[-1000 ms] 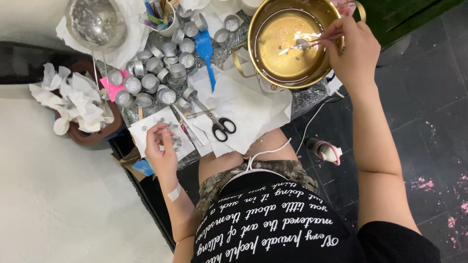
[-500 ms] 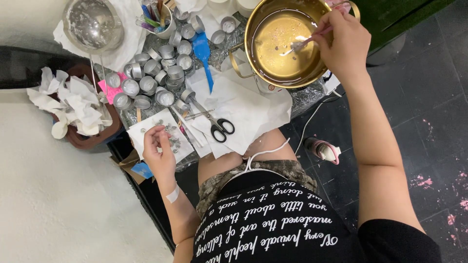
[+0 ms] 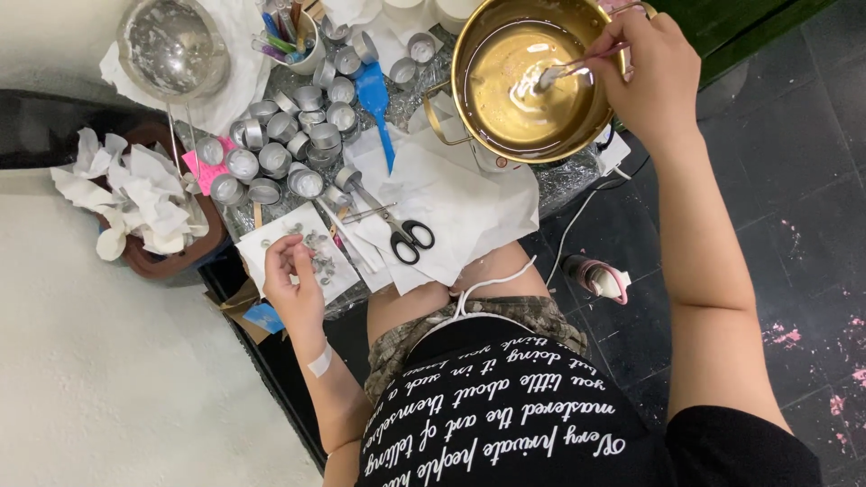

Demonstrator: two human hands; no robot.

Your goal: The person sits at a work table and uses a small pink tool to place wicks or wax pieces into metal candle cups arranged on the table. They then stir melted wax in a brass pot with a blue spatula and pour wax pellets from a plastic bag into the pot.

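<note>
— Where is the right hand (image 3: 651, 77)?
— At the pot's (image 3: 469, 108) rim, closed on a spoon (image 3: 568, 68) — its tip sits in the pale liquid inside.
— And the left hand (image 3: 293, 280)?
— Below-left of the pot, fingers pinched over small metal bits (image 3: 316, 248) on white paper (image 3: 271, 252); whether it holds one, I cannot tell. Scissors (image 3: 401, 230) lie between paper and pot, tin cups (image 3: 289, 144) left of the pot.

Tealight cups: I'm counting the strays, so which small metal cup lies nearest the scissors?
The tealight cup at the scissors' blade tips, below the blue spatula; the others cluster farther left.
</note>
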